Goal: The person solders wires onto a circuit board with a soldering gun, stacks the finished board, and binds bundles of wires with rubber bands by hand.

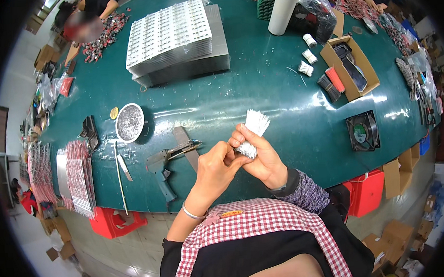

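Note:
Over the near edge of the table I hold a bundle of short white wires, its upper ends fanned out. My right hand is closed around the bundle's middle, thumb across the front. My left hand is closed, with thumb and forefinger pinching at the bundle's lower end; the exact contact is partly hidden by the fingers. Left of my hands lie a soldering gun with a dark grip and a flat grey-brown strip.
Stacked white boards stand at the back. Around the table are a bowl of grey material, wired boards, a black fan, a cardboard box, a white flask and red stools. A co-worker sits at far left.

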`<state>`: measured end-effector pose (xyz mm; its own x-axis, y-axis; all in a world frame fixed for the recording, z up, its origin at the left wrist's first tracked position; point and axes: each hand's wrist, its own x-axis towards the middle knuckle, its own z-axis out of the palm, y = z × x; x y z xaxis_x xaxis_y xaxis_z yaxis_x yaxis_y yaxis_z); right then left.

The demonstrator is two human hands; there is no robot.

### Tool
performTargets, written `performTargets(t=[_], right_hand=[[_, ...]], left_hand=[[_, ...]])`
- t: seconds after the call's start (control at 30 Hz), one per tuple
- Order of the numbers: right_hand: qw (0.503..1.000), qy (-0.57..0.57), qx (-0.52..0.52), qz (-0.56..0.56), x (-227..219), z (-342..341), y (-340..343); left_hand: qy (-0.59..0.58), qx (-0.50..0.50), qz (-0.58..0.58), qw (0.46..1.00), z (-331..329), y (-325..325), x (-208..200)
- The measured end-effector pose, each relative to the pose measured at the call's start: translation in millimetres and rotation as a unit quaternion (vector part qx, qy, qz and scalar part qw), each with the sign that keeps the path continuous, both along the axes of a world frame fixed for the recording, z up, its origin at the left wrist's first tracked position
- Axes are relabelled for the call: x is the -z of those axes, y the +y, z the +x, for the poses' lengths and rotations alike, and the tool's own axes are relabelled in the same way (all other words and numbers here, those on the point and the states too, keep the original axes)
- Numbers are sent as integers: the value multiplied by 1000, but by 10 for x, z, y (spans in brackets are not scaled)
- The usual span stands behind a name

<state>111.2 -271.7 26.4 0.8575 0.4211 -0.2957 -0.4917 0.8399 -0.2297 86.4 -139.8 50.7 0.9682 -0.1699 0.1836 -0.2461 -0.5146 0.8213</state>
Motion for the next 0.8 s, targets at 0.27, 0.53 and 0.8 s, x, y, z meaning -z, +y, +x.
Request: performTargets(t=[0.27,0.53,0.8], right_hand=[[978,-86,-108,-156,-87,29,-228],[986,-79,-124,-80,0,-70,-180],[958,-190,-172,-124,-159,-169,-154]], left_hand=[[232,12,-311,922,51,219,-187],[267,55,-375,886,113,262,-141],[220,-104,-326,914,215,39,34]])
